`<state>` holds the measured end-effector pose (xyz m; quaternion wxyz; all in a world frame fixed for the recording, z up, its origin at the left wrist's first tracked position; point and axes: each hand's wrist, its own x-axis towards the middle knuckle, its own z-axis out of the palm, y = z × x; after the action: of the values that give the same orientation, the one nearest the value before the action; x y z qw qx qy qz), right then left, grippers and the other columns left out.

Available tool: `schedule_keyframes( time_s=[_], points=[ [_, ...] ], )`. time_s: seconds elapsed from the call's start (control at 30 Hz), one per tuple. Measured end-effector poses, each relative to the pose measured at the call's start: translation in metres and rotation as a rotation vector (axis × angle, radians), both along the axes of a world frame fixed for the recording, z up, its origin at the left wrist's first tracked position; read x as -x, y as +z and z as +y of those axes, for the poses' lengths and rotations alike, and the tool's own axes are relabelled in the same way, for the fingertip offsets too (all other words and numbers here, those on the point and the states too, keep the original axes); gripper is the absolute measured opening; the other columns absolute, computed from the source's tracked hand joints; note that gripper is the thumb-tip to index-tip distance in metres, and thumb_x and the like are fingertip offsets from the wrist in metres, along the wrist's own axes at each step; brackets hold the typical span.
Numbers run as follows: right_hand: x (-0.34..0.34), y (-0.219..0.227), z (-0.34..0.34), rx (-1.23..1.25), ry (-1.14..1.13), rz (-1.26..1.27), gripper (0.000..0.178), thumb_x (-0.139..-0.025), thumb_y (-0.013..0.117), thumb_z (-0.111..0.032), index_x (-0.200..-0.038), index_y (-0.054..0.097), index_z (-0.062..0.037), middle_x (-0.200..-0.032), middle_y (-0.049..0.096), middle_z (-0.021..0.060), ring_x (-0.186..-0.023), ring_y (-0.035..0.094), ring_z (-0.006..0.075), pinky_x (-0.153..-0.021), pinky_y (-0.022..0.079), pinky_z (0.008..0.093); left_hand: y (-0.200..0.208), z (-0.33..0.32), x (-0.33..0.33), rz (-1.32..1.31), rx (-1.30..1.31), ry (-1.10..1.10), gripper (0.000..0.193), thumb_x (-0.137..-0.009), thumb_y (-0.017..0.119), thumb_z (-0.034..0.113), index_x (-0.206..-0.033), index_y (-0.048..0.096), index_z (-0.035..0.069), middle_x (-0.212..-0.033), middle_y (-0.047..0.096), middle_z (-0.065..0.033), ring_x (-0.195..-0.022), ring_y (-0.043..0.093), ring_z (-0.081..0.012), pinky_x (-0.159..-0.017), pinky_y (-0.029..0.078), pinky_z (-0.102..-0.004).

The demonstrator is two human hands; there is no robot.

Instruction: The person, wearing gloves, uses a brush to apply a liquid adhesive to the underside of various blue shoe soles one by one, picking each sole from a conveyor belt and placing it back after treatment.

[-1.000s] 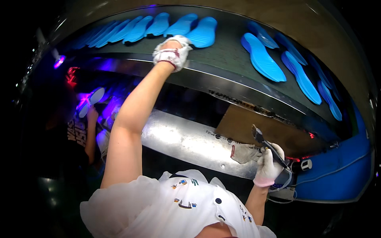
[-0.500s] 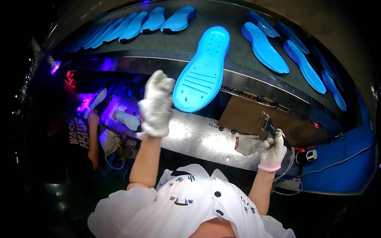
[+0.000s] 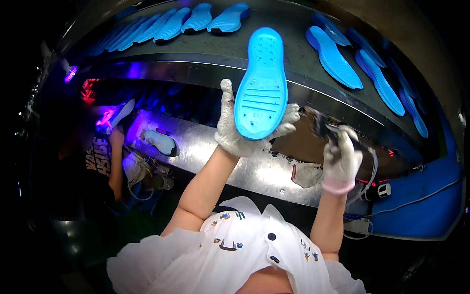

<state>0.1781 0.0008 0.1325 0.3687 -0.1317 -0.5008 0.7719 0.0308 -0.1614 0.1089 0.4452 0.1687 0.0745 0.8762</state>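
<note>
A bright blue shoe sole (image 3: 260, 98) points away from me, ridges and small holes showing on its upper face. My left hand (image 3: 230, 130), in a white knit glove, cups the sole's near end from below. Its thumb stands up along the left side and its fingers reach out past the right side; the palm is mostly hidden. To the right, my gloved right hand (image 3: 341, 164) is closed around a dark-handled brush (image 3: 324, 125), smeared by motion. The brush tip is beside the sole and apart from it.
Several blue soles stand in a row (image 3: 169, 25) at the far left of the dark bench (image 3: 274, 17); more lie at the right. A glove (image 3: 308, 175) rests on the metal ledge (image 3: 215, 171). A clear tube (image 3: 376, 164) hangs by my right hand. Another person's arm (image 3: 116, 157) is at left.
My left hand has moved right and now supports the sole from beneath. The sole sits slightly further right and more upright. My right hand has raised the brush toward it.
</note>
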Motion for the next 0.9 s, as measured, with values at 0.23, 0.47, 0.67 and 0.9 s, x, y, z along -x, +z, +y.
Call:
schedule_keyframes(
  time_s=[0.23, 0.47, 0.67, 0.9],
  points=[
    [0.094, 0.021, -0.023, -0.853, -0.334, -0.181, 0.017, -0.08, 0.078, -0.011, -0.094, 0.074, -0.0036, -0.079, 0.071, 0.0093, -0.067, 0.068, 0.0165, -0.062, 0.053, 0.0294, -0.015, 0.02, -0.024, -0.051, 0.138, 0.171, 0.098, -0.082, 0.042, 0.087, -0.141, 0.048, 0.009, -0.122, 0.063, -0.0158, -0.103, 0.068, -0.0305, -0.081, 0.062, -0.0464],
    [0.001, 0.012, -0.06, -1.339, -0.101, -0.196, 0.02, -0.075, 0.08, -0.004, -0.093, 0.072, -0.0059, -0.084, 0.071, 0.0124, -0.073, 0.07, 0.0254, -0.069, 0.057, 0.0331, -0.032, 0.005, -0.018, 0.049, 0.146, 0.22, 0.116, -0.076, 0.037, 0.094, -0.14, 0.044, -0.003, -0.119, 0.064, -0.0248, -0.096, 0.07, -0.0346, -0.082, 0.061, -0.0462],
    [0.035, 0.011, -0.058, -1.332, -0.292, 0.139, 0.025, -0.073, 0.082, -0.003, -0.096, 0.072, -0.0038, -0.086, 0.071, 0.0145, -0.073, 0.07, 0.0287, -0.071, 0.057, 0.0322, -0.026, 0.011, -0.059, -0.147, 0.113, 0.164, 0.098, -0.084, 0.041, 0.085, -0.148, 0.038, 0.012, -0.138, 0.054, -0.0144, -0.121, 0.06, -0.0293, -0.097, 0.056, -0.0441],
    [0.024, 0.002, -0.043, -1.175, -0.325, 0.059, 0.023, -0.077, 0.077, 0.002, -0.097, 0.071, -0.0051, -0.086, 0.07, 0.0095, -0.071, 0.068, 0.0203, -0.067, 0.056, 0.0307, -0.028, 0.012, -0.067, -0.186, 0.127, 0.093, 0.105, -0.078, 0.039, 0.09, -0.146, 0.041, 0.011, -0.127, 0.062, -0.0144, -0.108, 0.066, -0.0294, -0.088, 0.06, -0.0439]
  ],
)
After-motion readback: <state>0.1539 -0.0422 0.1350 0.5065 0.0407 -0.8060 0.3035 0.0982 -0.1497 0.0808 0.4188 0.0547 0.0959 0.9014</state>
